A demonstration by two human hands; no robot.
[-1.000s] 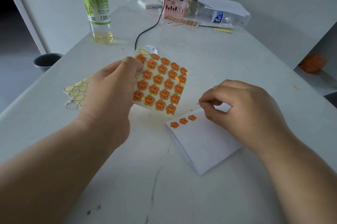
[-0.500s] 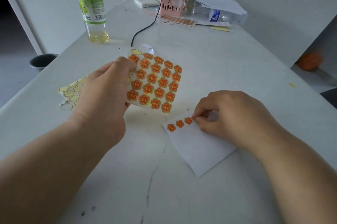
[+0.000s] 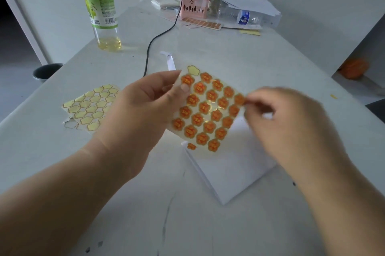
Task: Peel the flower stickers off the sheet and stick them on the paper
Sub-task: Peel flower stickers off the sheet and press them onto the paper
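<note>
Two bare hands up over the white folded paper [image 3: 233, 164]: the left hand [image 3: 143, 108] pinches the glossy sheet of orange flower stickers [image 3: 206, 108], while the blurred right hand [image 3: 287, 122] nips its right edge.

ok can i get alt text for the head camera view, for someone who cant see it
A person's left hand holds up a sheet of orange flower stickers over white paper on a white table, while the blurred right hand pinches at the sheet's right edge. An emptied sticker sheet lies to the left, with a drink bottle and pink pen holder behind.
</note>
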